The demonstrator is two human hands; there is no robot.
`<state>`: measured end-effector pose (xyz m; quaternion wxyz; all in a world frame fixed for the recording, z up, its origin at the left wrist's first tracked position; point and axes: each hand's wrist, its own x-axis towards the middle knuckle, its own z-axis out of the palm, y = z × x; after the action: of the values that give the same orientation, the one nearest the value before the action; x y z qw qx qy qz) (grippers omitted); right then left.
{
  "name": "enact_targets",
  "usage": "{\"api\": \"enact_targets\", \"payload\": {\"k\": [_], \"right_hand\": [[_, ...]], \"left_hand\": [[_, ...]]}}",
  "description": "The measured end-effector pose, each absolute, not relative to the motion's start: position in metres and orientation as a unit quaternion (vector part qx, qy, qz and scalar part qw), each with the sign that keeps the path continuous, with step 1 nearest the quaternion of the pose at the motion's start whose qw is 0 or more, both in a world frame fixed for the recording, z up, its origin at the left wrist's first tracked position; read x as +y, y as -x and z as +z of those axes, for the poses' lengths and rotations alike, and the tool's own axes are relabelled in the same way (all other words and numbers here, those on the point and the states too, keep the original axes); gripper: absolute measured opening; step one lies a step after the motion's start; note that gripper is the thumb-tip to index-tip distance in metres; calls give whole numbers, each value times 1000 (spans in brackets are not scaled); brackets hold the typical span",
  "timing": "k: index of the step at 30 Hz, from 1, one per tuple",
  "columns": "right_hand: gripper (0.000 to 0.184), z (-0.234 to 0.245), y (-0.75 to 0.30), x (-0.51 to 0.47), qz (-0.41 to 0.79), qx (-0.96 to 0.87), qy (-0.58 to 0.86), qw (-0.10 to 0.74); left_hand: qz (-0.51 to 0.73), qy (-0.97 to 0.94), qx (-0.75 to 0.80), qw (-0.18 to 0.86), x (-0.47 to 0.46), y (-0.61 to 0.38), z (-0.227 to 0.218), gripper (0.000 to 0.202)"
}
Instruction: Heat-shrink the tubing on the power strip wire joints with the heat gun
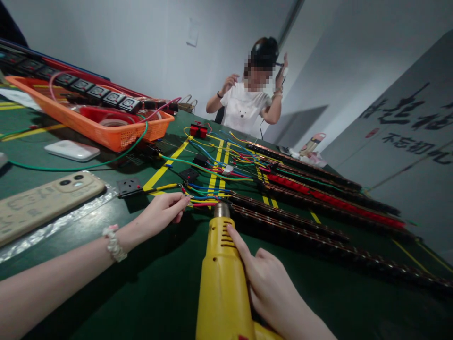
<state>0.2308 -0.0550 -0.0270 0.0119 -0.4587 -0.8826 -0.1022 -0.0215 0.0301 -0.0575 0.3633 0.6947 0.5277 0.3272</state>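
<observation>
A yellow heat gun [221, 274] with a metal nozzle points away from me over the green table. My right hand [265, 274] is closed around it, the index finger lying along its vented side. Just left of the nozzle, my left hand [164, 210] pinches the ends of thin coloured wires [205, 204]. These wires run right, past the nozzle, to long dark strips [290, 226] with coppery edges. A small black socket [129, 187] lies beyond my left hand, a yellow-and-black cable coming from it.
An orange basket [134, 134] with a row of black sockets [99, 91] across it stands at the left. Nearer lie a white case [72, 150] and a phone [53, 200]. A red strip [354, 203] lies at the right. Another person [244, 101] sits across the table.
</observation>
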Motion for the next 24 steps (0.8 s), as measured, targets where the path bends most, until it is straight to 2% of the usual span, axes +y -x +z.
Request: {"api": "enact_targets", "payload": {"k": [8,20,24], "right_hand": [[88,-24,-234,-59,-97,-873,478,11],[98,-26,-228,-55,-93,-883,460,5],[99,-27,-218,-50,-65,-891,448,-27]], "left_hand": [[339,-683,523,381,31,21,-58,50],[349,-678,523,379,32,20,-60,50],[355,-675,524,379,32,20,-61,51]]}}
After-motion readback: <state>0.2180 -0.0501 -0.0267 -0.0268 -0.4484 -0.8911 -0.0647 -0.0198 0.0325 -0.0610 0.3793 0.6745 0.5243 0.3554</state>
